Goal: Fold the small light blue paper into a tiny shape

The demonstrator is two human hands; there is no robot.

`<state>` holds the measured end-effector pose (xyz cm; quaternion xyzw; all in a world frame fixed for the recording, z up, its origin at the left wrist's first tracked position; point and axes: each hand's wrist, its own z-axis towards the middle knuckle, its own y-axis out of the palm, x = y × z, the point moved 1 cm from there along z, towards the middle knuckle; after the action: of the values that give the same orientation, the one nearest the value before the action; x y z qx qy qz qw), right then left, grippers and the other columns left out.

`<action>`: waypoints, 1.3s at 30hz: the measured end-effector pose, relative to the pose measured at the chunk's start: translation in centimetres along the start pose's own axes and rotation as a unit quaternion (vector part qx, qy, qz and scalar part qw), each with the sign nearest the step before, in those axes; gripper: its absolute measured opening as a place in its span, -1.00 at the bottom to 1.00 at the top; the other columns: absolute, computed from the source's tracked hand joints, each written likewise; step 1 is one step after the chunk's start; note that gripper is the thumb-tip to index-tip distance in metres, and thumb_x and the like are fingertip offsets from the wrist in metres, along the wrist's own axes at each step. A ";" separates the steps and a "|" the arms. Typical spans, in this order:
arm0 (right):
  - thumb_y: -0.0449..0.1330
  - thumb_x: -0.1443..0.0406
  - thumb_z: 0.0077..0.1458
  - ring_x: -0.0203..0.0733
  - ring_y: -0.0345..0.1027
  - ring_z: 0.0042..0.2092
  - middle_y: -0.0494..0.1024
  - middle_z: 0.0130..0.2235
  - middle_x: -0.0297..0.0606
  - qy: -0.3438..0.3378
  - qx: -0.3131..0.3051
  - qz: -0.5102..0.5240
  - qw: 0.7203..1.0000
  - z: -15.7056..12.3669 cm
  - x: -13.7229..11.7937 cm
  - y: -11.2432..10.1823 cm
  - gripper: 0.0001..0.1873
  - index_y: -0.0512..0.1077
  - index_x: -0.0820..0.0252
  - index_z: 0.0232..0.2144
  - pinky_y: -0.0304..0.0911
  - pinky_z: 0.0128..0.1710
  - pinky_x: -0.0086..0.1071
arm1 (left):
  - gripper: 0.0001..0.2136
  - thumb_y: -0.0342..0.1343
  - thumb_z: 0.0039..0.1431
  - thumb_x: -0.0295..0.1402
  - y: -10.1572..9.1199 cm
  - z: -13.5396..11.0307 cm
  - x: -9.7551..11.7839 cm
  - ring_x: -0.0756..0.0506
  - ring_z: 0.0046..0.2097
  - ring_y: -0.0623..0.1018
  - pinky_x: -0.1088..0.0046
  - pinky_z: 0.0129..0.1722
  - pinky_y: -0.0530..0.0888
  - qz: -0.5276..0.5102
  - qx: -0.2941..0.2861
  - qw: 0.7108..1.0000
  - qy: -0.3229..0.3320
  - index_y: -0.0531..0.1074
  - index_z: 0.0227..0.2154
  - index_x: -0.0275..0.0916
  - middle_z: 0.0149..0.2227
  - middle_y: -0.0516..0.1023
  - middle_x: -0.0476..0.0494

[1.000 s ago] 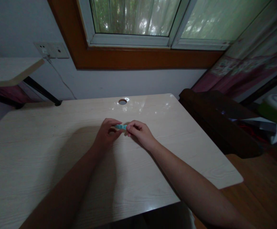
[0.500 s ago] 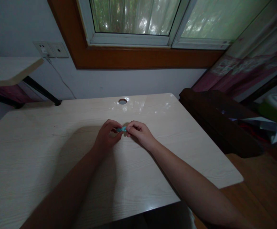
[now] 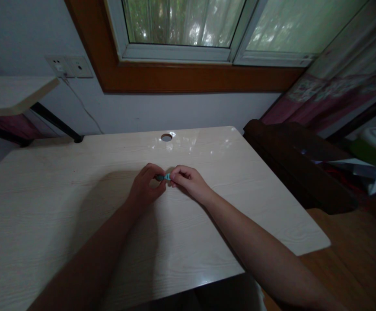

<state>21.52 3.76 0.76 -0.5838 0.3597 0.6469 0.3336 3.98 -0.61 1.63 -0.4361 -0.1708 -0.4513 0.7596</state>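
Observation:
A small teal object (image 3: 167, 176), narrow in shape, is held between my two hands just over the middle of the desk (image 3: 201, 242). Its exact kind cannot be made out, as fingers cover both of its ends. My left hand (image 3: 145, 185) is curled round the left end, which looks darker, with thumb and fingertips closing on it. From the other side, my right hand (image 3: 188, 179) pinches the right end between thumb and forefinger, its other fingers folded in.
A raised shelf (image 3: 19, 93) on black legs stands at the back left. Near the far edge is a round cable hole (image 3: 166, 138). A wall outlet (image 3: 68, 67) has a white cord hanging from it. Dark wooden furniture (image 3: 291, 168) stands right of the desk.
The teal object has turned slightly between my fingers, showing a darker part toward the left. Both hands have barely shifted.

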 end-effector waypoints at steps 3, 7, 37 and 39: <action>0.28 0.17 0.07 -0.30 0.34 -0.42 0.49 -0.47 -0.33 -0.003 -0.004 -0.006 1.000 0.0 0.1 0.0 -0.78 0.45 0.22 -0.44 0.23 -0.33 -0.38 | -0.83 0.13 0.05 -0.56 0.0 0.0 0.0 -0.03 -0.28 0.45 0.42 -0.26 0.47 -0.001 0.000 1.000 0.007 0.39 -0.30 -0.21 -0.31 0.44 -0.08; 0.26 0.17 0.09 -0.30 0.34 -0.41 0.49 -0.47 -0.32 -0.003 -0.005 -0.017 1.000 0.0 0.2 0.0 -0.78 0.45 0.22 -0.44 0.22 -0.33 -0.39 | -0.82 0.12 0.05 -0.57 0.0 0.0 -0.1 -0.04 -0.27 0.46 0.41 -0.24 0.47 0.000 -0.004 1.000 0.008 0.39 -0.29 -0.21 -0.29 0.44 -0.09; 0.19 0.15 0.14 -0.31 0.28 -0.45 0.48 -0.48 -0.34 -0.015 -0.001 -0.114 0.993 -0.1 0.4 0.2 -0.77 0.44 0.19 -0.43 0.16 -0.40 -0.43 | -0.77 0.17 0.16 -0.36 0.4 -0.8 -1.4 0.02 -0.38 0.51 0.51 -0.37 0.45 -0.204 -0.024 0.965 -0.165 0.42 -0.10 -0.18 -0.33 0.46 -0.02; 0.19 0.16 0.14 -0.31 0.27 -0.45 0.48 -0.48 -0.34 -0.013 -0.007 -0.117 0.993 -0.1 0.3 0.1 -0.77 0.43 0.19 -0.44 0.16 -0.41 -0.42 | -0.77 0.17 0.15 -0.37 0.3 -0.8 -1.3 0.02 -0.39 0.49 0.51 -0.38 0.44 -0.202 -0.029 0.965 -0.167 0.42 -0.12 -0.18 -0.35 0.45 -0.01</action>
<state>21.42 3.60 0.49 -0.6158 0.2800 0.6137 0.4071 3.48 -0.49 0.18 -0.4838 -0.3663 -0.5206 0.6006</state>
